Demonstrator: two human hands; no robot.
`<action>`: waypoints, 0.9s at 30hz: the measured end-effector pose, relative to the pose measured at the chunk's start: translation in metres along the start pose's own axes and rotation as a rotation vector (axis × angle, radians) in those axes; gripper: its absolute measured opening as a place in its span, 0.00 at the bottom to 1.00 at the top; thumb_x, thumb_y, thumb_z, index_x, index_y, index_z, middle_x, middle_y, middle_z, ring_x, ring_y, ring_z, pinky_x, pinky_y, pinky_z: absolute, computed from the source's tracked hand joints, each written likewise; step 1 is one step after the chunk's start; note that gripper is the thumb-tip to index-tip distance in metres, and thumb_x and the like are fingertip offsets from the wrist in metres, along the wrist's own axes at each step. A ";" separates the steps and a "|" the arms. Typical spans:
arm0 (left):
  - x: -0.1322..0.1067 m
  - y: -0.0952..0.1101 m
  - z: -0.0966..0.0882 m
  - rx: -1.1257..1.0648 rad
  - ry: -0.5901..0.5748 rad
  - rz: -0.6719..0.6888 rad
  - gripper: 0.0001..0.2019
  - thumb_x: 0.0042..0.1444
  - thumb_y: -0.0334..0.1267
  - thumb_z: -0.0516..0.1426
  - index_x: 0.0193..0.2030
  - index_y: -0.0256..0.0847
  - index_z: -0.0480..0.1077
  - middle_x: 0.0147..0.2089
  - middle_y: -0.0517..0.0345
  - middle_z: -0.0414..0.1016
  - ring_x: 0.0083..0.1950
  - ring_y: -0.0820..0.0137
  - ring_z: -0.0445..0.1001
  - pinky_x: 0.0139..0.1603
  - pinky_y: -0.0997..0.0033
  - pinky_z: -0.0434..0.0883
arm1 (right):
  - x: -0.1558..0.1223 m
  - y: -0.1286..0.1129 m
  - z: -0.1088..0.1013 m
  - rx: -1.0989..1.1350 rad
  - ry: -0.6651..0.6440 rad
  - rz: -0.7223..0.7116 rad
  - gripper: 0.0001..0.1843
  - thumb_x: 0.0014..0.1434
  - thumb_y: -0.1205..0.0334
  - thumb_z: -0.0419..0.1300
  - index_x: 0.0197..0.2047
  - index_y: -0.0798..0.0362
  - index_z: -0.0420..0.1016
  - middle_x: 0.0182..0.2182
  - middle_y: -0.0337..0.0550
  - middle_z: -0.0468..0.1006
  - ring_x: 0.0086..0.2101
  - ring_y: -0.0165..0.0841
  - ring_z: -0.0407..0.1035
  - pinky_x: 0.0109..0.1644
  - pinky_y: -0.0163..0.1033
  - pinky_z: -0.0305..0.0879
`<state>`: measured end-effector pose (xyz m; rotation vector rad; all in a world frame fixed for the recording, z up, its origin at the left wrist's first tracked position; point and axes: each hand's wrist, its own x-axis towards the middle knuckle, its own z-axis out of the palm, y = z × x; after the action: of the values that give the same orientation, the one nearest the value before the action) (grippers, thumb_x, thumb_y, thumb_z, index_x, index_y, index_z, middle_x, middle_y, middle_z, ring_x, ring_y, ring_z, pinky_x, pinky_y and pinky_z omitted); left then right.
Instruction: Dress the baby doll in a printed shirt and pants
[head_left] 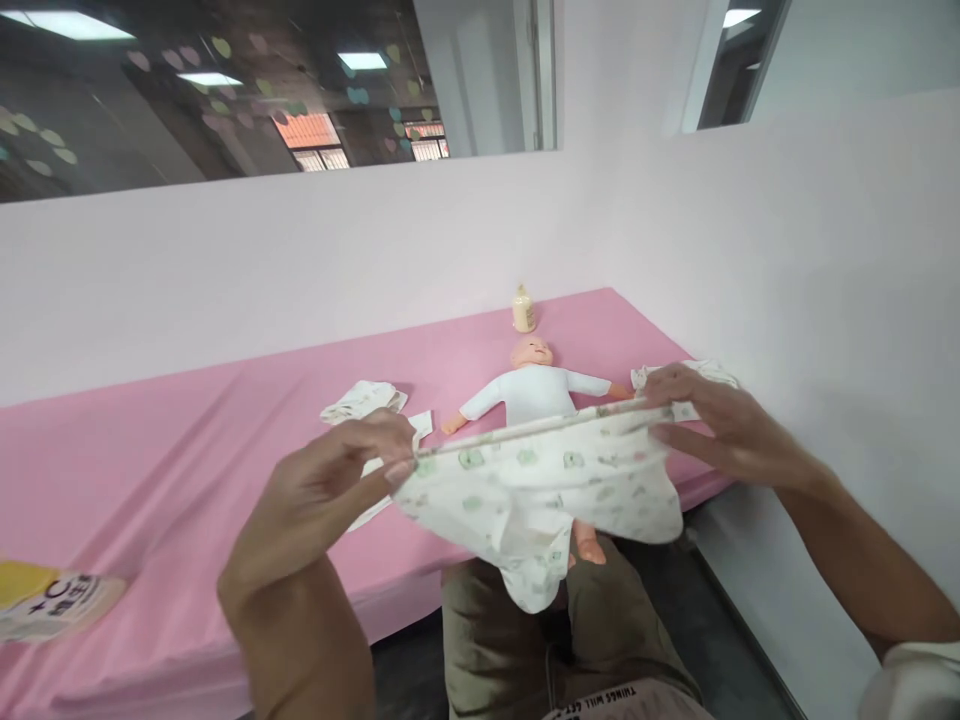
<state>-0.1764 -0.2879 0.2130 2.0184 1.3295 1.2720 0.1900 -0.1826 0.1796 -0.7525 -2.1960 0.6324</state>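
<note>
I hold a small white baby garment with green prints [540, 490] stretched out in the air between both hands. My left hand [330, 490] pinches its left edge and my right hand [712, 420] pinches its right edge. Behind it a baby doll [534, 385] in a white top lies on its back on the pink table [187, 450], arms spread; the garment hides its lower body, and one bare foot shows below the cloth.
A small bottle [523, 308] stands behind the doll's head by the wall. Folded white cloths [364, 400] lie left of the doll, another cloth [712, 372] at the right. A yellow and white pack [52, 600] lies at the left edge. My knees are under the table's front edge.
</note>
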 end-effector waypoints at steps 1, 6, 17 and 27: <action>0.006 0.004 -0.002 0.014 0.033 -0.013 0.04 0.57 0.39 0.61 0.35 0.44 0.70 0.33 0.57 0.72 0.38 0.68 0.71 0.37 0.68 0.71 | 0.007 -0.003 -0.004 -0.097 0.040 0.005 0.12 0.61 0.52 0.59 0.46 0.46 0.73 0.43 0.45 0.75 0.45 0.40 0.69 0.49 0.47 0.66; 0.032 0.027 0.002 0.050 0.008 0.001 0.04 0.57 0.39 0.60 0.37 0.44 0.70 0.33 0.59 0.72 0.29 0.75 0.68 0.27 0.75 0.66 | 0.038 -0.023 -0.029 -0.199 -0.196 0.033 0.15 0.59 0.46 0.59 0.41 0.47 0.76 0.35 0.42 0.77 0.36 0.36 0.71 0.39 0.41 0.66; 0.050 0.058 -0.013 0.297 0.088 0.164 0.04 0.58 0.38 0.58 0.35 0.41 0.72 0.30 0.61 0.74 0.30 0.75 0.70 0.28 0.74 0.66 | 0.061 -0.029 -0.056 -0.118 -0.079 0.075 0.20 0.63 0.44 0.53 0.31 0.50 0.72 0.31 0.41 0.74 0.32 0.31 0.67 0.36 0.38 0.62; 0.061 0.079 0.024 0.434 -0.044 0.210 0.08 0.59 0.43 0.55 0.37 0.43 0.73 0.31 0.63 0.73 0.27 0.77 0.65 0.29 0.76 0.63 | 0.072 -0.031 0.017 -0.395 -0.549 -0.214 0.19 0.60 0.47 0.57 0.24 0.51 0.68 0.23 0.38 0.67 0.31 0.35 0.62 0.46 0.46 0.57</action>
<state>-0.1081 -0.2674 0.2865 2.5230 1.5062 1.0821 0.1255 -0.1597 0.2227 -0.5633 -2.9157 0.3175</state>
